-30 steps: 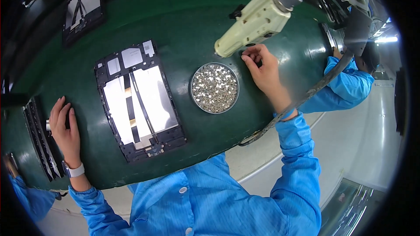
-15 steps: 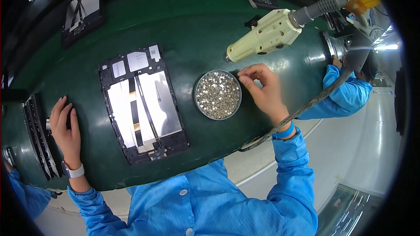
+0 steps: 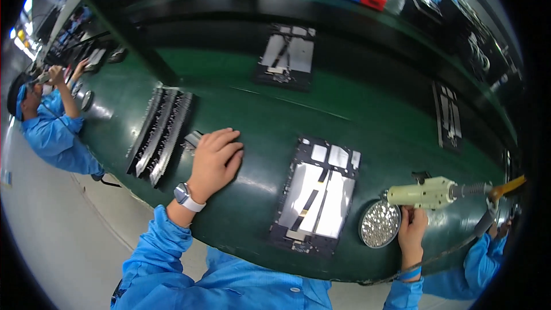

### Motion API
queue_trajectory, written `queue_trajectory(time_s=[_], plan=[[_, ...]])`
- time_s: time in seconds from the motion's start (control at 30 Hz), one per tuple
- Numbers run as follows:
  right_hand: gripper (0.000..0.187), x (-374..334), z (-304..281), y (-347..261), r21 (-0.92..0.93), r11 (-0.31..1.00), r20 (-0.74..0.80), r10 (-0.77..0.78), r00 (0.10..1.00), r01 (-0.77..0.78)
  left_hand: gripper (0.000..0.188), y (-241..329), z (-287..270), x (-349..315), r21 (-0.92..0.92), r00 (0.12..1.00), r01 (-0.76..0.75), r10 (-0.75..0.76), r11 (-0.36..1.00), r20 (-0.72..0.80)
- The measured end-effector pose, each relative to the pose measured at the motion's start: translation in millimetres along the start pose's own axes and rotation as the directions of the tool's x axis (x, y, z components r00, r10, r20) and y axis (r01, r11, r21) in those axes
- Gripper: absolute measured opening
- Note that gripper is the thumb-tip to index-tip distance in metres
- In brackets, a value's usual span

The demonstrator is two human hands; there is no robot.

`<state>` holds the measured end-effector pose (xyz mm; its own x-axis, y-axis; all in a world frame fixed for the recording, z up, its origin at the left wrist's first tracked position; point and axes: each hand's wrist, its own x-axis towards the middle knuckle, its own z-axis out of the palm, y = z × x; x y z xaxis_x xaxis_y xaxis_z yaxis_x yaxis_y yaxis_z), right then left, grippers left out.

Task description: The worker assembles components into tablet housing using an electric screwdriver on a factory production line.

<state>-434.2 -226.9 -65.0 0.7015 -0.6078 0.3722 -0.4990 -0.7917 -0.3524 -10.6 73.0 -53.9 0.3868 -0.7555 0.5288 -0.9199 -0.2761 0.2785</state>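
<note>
My left hand (image 3: 217, 158) lies on the green table, fingers apart and slightly bent, nothing visible in them. Beside its knuckles is a small grey metallic piece (image 3: 193, 138), partly covered by the hand. A tablet-like device (image 3: 338, 195), its inside exposed with silver panels and a black frame, lies flat between my hands. To its right stands a round dish (image 3: 380, 224) full of tiny silver screws. My right hand (image 3: 413, 229) is closed at the dish's right edge; whatever its fingertips hold is too small to make out. Just above lies a pale-green electric screwdriver (image 3: 420, 193), its tip over the dish's rim.
Black strips with toothed edges (image 3: 160, 132) stand left of my left hand. Other opened devices lie farther back (image 3: 287, 57) and right (image 3: 446, 115). A cable (image 3: 447, 261) droops along the right front edge. Co-workers in blue sit left (image 3: 54, 120) and right, and across the table.
The view has swung left and up, showing more of the table and the co-workers. My right hand's fingers are more curled beside the dish. My left hand still rests by the metallic piece.
</note>
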Motion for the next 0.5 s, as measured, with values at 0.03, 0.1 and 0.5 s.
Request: queue_trajectory(time_s=[0.03,0.1,0.5], plan=[[0.008,4,0,-3,0.001,1.0,0.041,-0.003,0.999,0.003,0.014,-1,-3,-2,0.002,1.0,0.008,-0.008,1.0,0.0],[0.009,10,-4,-7,0.008,1.0,0.086,-0.021,0.996,0.021,0.014,-1,-8,-3,0.018,1.0,0.02,-0.02,1.0,-0.013],[0.024,-38,-3,3,0.505,0.833,0.156,0.168,0.973,-0.225,0.021,-9,-17,-5,-0.157,0.997,0.042,-0.052,0.987,-0.058]])
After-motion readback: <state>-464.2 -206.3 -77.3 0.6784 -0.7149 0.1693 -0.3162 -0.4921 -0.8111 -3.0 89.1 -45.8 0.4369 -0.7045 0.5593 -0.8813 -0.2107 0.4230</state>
